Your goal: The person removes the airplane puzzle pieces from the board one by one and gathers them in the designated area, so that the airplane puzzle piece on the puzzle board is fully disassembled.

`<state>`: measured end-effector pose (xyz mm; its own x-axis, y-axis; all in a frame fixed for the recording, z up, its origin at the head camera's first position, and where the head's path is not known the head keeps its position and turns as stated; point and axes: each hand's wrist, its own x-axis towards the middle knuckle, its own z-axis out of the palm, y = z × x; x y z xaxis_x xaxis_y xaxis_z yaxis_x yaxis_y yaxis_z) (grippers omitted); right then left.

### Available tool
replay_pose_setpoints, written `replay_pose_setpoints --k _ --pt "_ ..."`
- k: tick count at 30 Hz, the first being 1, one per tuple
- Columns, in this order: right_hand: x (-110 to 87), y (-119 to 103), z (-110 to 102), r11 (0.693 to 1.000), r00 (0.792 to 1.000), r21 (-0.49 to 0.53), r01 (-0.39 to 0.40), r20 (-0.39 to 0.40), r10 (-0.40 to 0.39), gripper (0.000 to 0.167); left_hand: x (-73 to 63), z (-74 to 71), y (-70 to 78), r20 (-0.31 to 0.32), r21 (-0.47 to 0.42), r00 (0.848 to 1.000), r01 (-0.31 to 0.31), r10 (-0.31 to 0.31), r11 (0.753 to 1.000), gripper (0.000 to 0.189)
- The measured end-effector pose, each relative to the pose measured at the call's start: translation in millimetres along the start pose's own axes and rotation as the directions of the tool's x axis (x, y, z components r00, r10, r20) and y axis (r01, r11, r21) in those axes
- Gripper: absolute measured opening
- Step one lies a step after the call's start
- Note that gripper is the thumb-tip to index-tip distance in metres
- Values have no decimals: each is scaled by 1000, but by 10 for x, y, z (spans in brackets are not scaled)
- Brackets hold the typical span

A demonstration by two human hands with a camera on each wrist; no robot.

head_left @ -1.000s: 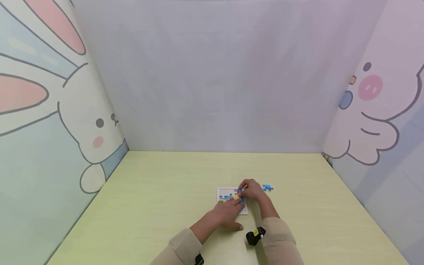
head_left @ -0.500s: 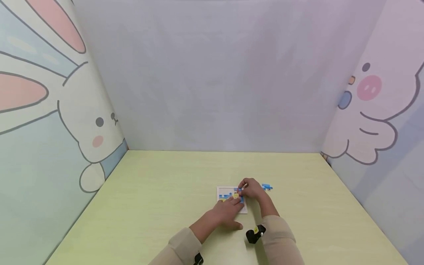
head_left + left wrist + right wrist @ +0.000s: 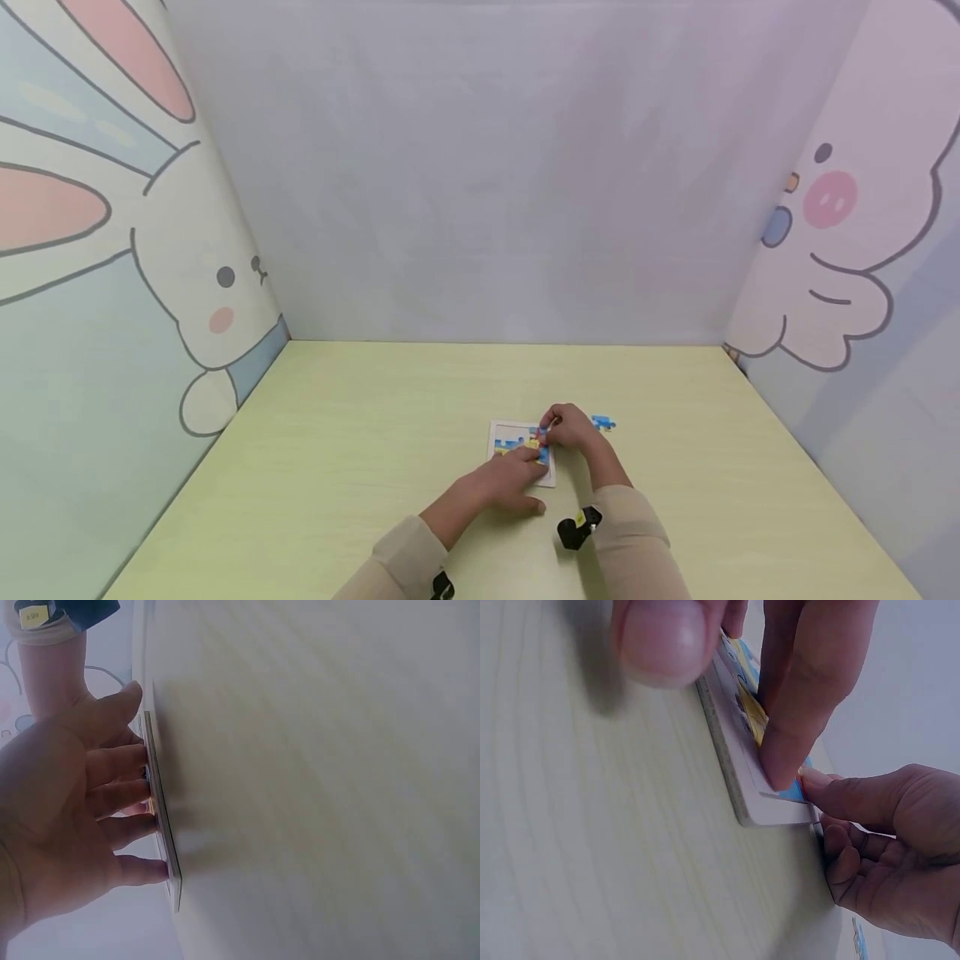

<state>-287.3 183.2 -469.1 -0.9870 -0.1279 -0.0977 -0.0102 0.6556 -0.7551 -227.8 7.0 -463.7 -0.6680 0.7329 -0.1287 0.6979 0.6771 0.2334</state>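
There are two sets of fingers (image 3: 116, 796) (image 3: 862, 798), one puzzle frame (image 3: 772, 812), two sleeves (image 3: 408, 552) (image 3: 636, 533) and one table (image 3: 375, 400).

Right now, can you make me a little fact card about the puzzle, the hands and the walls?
Frame: white puzzle frame on the pale table
Pieces inside: blue, yellow and red puzzle pieces; the far left part is bare
Left hand: fingertips resting on the puzzle, thumb off it
Right hand: thumb touching the puzzle's right edge; pinching a piece? Can't tell
Outside the frame: mostly blue loose puzzle bits, right of the right hand; count unclear
Walls: rabbit drawing left, pink-snouted animal drawing right
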Motion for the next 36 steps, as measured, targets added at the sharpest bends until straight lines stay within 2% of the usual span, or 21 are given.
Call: replay_pose_setpoints --k 13,21,27,36 --pt "-4 79 10 987 999 156 36 -46 -29 10 -12 -46 36 -6 32 1000 9 -9 999 59" --pt "-38 82 -25 965 998 255 65 -31 -59 9 12 -46 32 -7 41 1000 2 -2 999 58" --pt "-80 18 -81 932 997 354 82 -38 -74 11 10 -45 43 11 61 1000 13 -14 998 59" --pt "-57 30 -99 932 998 358 65 -19 -63 13 6 -19 8 10 81 1000 19 -20 997 60"
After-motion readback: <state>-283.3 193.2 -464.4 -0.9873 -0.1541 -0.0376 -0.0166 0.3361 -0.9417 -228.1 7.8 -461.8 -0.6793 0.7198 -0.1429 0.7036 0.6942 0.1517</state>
